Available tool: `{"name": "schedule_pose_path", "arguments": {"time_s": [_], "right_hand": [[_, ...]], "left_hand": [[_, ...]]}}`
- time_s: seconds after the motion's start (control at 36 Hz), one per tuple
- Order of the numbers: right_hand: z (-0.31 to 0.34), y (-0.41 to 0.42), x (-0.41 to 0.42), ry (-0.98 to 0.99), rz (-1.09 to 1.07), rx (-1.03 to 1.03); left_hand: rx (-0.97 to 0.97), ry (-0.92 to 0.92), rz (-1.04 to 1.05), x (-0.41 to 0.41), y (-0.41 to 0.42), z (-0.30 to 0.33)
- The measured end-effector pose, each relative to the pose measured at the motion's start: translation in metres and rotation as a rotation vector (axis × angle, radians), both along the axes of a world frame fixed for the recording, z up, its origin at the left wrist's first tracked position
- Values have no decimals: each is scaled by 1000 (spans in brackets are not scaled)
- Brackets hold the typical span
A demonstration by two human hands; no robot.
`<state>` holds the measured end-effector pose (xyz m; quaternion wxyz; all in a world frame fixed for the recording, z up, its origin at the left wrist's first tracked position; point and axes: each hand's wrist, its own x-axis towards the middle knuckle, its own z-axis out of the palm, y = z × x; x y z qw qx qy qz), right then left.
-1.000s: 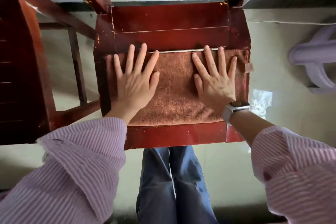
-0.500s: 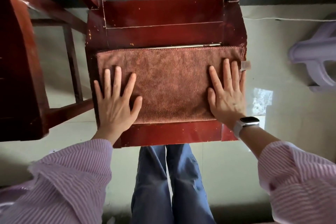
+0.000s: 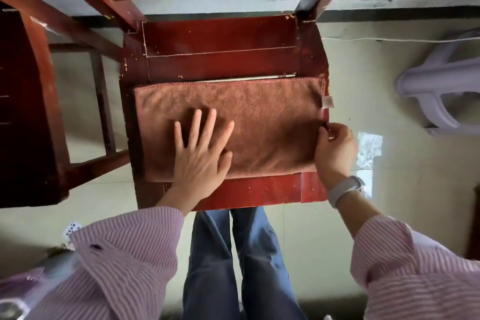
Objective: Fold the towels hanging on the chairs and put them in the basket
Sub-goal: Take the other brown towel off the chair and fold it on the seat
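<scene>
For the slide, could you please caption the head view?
Left hand presses flat on a brown towel on a red chair seat; right hand pinches its edge.

We see a rust-brown towel (image 3: pixel 259 125) on a dark red wooden chair (image 3: pixel 220 41), pink-and-white striped sleeves (image 3: pixel 124 262), blue jeans (image 3: pixel 233 262), a pale lilac plastic stool (image 3: pixel 441 91) far right, beige floor (image 3: pixel 376 65).
</scene>
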<state>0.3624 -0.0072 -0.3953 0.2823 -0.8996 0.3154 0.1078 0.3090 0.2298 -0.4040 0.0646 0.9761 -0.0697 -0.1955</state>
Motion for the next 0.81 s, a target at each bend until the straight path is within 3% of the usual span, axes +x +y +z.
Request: {"name": "schedule_pose_path", "arguments": {"time_s": [0.33, 0.42, 0.56, 0.67, 0.81], "right_hand": [[7, 6, 18, 259, 44, -20], [15, 9, 19, 246, 58, -37], [33, 11, 17, 185, -33, 161], [60, 15, 26, 211, 4, 340], [89, 55, 31, 244, 210, 480]], "left_hand": [[32, 94, -18, 2, -2, -1], [22, 128, -21, 4, -2, 3], [-102, 141, 28, 10, -2, 13], [-411, 142, 293, 16, -4, 30], [-929, 342, 973, 21, 0, 65]]}}
